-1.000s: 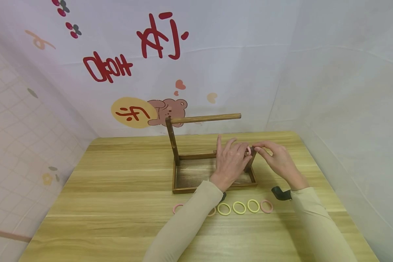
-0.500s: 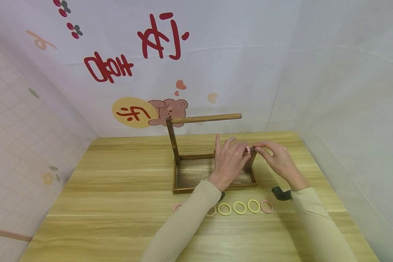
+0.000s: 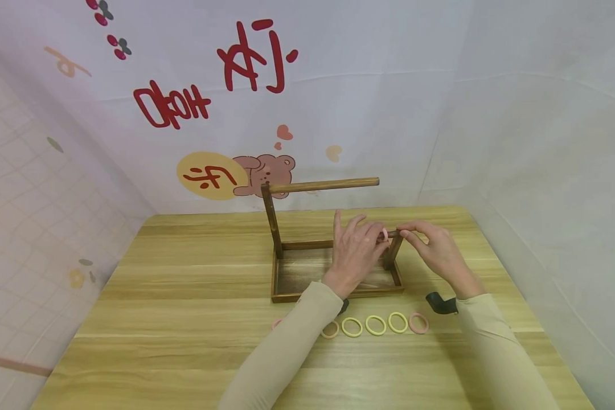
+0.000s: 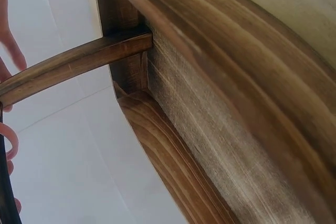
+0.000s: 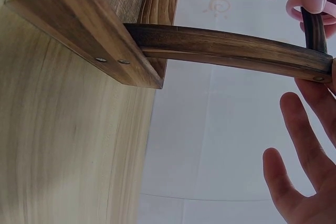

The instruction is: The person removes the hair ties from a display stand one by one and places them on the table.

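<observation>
A brown wooden stand (image 3: 273, 279) has a tray base and two posts of different height, each bearing a rod. In the head view my left hand (image 3: 352, 250) pinches a pink ring (image 3: 385, 235) between thumb and forefinger, its other fingers spread. That ring is around the lower rod (image 3: 393, 234), near the right post (image 5: 220, 48). My right hand (image 3: 435, 250) pinches the top end of this post between thumb and forefinger. Its other fingers are extended in the right wrist view. Part of the lower rod is hidden behind my left hand.
A row of rings lies before the stand: several yellow ones (image 3: 376, 335), an orange one (image 3: 330, 337) and a pink one (image 3: 419, 333) at the right end. My left sleeve (image 3: 282, 347) partly covers the row. The upper rod (image 3: 328, 185) juts rightward, its right end free.
My left hand has shifted slightly left with the pink ring along the lower rod, showing more rod beside the post. The right hand keeps its place.
</observation>
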The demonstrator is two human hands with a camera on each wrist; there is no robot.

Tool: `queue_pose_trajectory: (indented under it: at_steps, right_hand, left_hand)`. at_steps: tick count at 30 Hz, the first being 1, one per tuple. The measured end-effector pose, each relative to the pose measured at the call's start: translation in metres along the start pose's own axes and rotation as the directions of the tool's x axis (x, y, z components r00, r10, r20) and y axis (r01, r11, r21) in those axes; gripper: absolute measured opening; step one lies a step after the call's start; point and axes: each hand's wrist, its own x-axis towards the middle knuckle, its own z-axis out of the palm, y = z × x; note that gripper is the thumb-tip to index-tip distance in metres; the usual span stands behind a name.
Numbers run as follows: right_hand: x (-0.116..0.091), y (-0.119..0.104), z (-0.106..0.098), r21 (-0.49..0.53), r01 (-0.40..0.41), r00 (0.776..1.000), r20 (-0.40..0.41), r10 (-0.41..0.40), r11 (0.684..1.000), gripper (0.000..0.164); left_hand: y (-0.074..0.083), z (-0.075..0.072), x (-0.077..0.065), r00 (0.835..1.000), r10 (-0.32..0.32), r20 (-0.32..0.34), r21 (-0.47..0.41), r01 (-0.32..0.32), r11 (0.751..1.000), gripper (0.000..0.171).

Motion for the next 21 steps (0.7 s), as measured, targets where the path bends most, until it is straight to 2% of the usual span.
queue_pose_trajectory:
  at_steps: [8, 21]
  right_hand:
    - [0.0, 0.0, 0.001, -0.001, -0.005, 1.0, -0.002, 0.005, 1.0, 0.017]
    - [0.0, -0.002, 0.0, -0.003, -0.003, 1.0, -0.001, 0.003, 1.0, 0.018]
  left_hand:
    - [-0.005, 0.0, 0.0, 1.0, 0.008, -0.013, 0.014, -0.008, 1.0, 0.04]
    - [-0.017, -0.005, -0.004, 1.0, -0.007, -0.001, -0.016, 0.007, 1.0, 0.028]
